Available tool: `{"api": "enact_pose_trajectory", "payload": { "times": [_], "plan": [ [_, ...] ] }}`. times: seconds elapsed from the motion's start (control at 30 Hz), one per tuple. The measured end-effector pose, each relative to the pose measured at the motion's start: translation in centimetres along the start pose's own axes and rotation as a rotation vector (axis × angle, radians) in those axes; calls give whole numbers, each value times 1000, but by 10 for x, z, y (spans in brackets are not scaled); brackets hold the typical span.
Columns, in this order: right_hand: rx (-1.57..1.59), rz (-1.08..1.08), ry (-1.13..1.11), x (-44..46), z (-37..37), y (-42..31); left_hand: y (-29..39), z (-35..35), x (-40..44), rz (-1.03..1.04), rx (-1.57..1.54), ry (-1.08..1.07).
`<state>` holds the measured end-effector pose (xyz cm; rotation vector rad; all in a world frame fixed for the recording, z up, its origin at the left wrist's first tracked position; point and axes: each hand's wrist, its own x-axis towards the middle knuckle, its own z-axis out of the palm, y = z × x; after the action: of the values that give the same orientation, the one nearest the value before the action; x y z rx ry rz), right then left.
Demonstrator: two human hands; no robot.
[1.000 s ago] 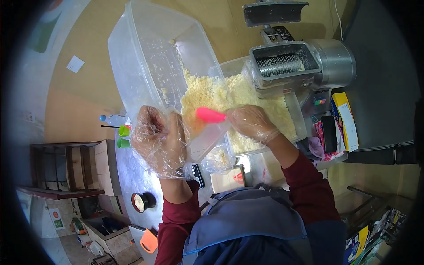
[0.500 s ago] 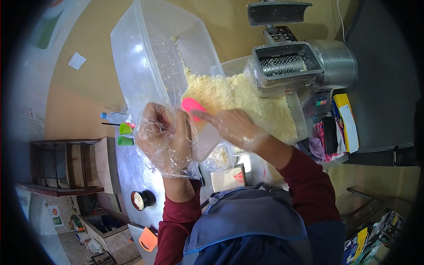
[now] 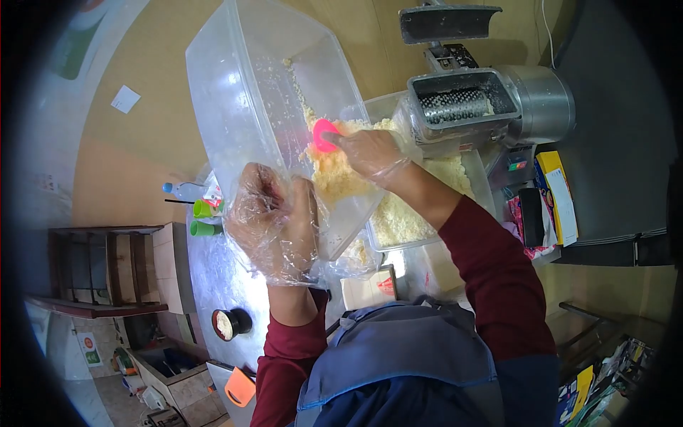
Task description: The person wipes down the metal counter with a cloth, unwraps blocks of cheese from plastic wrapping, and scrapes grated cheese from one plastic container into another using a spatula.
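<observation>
A large clear plastic bin (image 3: 306, 50) is tilted on its side, with pale grated cheese (image 3: 338, 174) gathered near its lower end. My left hand (image 3: 270, 224), in a loose clear plastic glove, is closed around the bin's near edge. Inside the bin, a pink scraper (image 3: 325, 135) is pinched in my gloved right hand (image 3: 371, 153) and touches the cheese. Beside and partly beneath the bin lies a shallower clear tub (image 3: 486, 191) heaped with more grated cheese. Part of that heap is hidden by my right forearm.
A metal grater machine (image 3: 462, 103) stands over the tub's far right side. A yellow box (image 3: 557, 192) and a black case (image 3: 531, 217) lie right of it. Green cups (image 3: 203, 228), a bottle (image 3: 186, 190) and a dark round container (image 3: 231, 324) sit on the metal table (image 3: 220, 277) at left.
My right hand and the pink scraper have moved away from my body, up along the bin. The bin and my left hand have shifted slightly right.
</observation>
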<state>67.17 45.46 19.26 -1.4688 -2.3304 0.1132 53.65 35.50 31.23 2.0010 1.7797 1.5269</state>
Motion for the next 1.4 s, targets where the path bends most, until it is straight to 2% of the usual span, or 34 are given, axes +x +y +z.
{"api": "enact_pose_trajectory", "payload": {
  "times": [0.13, 0.2, 0.33, 0.4, 0.43, 0.57, 0.63, 0.73, 0.77, 0.83, 0.97, 1.03, 1.07, 1.13, 1.17, 1.23, 1.37, 1.4],
  "plan": [
    [-34, 68, -99, -34, -36, 3, -2, 1, 1, 17, 8, 2],
    [-91, 229, -224, -50, -58, -1, -5, 3, -1, 6, -43, 5],
    [17, 138, -192, -61, -67, -13, 3, 3, -2, 31, -22, -17],
    [93, -182, -112, -54, -36, -24, 3, 4, -2, 26, -2, -13],
    [39, -90, -229, -48, -45, -28, 4, 5, -2, 30, -4, -17],
    [-131, -85, -262, -44, -48, -2, 4, 2, -3, 45, 73, -21],
    [-250, 49, -321, -44, -60, 3, 6, 2, -4, 25, 95, -42],
    [-82, 53, -202, -41, -77, -11, 14, 4, -7, 1, 36, -44],
    [-80, 53, -204, -34, -60, -11, 14, 4, -7, -1, 39, -46],
    [-49, -166, -78, -16, -21, -6, 12, 5, -6, 60, 93, -30],
    [-72, -32, -166, -26, -31, 14, 6, 2, -5, 32, 34, -12],
    [-186, 141, -320, -45, -59, 6, 5, -3, -5, 14, 137, -34],
    [-188, 140, -322, -51, -63, -1, 6, -3, -5, 11, 136, -33],
    [-78, 53, -179, -62, -68, -13, 7, -1, -5, 29, 98, -41],
    [-78, 51, -179, -64, -61, -16, 8, 0, -5, 28, 99, -39],
    [-97, -83, -168, -65, -38, -19, 10, 3, -6, 38, 57, -43],
    [-198, -30, -161, -62, -42, 3, 10, 2, -7, 28, 71, -46],
    [-232, 97, -164, -64, -47, -2, 9, 2, -7, 45, 76, -47]
  ]
}}
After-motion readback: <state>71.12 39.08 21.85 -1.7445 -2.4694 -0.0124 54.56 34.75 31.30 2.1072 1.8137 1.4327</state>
